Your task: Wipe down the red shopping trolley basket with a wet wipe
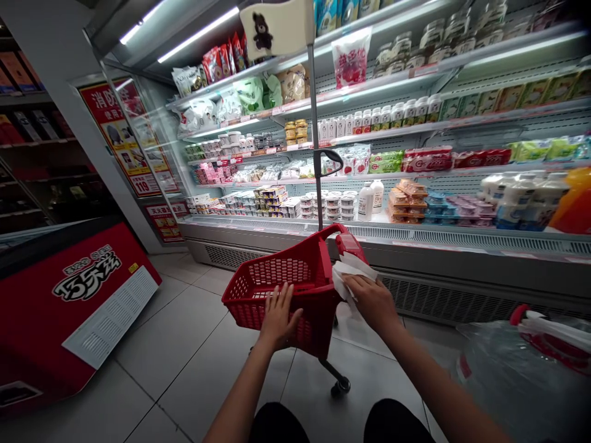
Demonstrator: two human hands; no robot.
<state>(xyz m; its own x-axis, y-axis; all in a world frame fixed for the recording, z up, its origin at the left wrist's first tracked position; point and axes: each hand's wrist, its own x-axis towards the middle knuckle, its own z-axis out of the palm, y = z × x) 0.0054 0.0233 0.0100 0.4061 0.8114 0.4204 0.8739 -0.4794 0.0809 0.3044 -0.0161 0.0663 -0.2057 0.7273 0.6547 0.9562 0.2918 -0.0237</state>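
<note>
Two bare hands at a red shopping cart (314, 311), parked on the tiled floor (180, 363) between black-clad knees (279, 424) and a lit chilled cabinet (462, 271). Left hand (276, 320) at the near side of the basket — fingers spread, thumb apart. Right hand (372, 298) at the handle (349, 245), fingers pressed together and gripping a white cloth (344, 271); thumb hidden, no telling how placed. To the right, partly cut off at the edge of view: a clear plastic bundle (512, 363) with a red top. To the left, well apart from the cart: a red freezer (41, 326). Grey pole (314, 123) above the cart, cutting across the cabinet, with a cream bear sign (277, 27) at the top. Legible writing: 巧乐兹 on the freezer; 消防 and 119 on a red poster (133, 141) beside the cabinet; 益多优 on a white-and-pink bag (351, 58), upper shelf. Smaller lettering — mostly too blurred to read.
</note>
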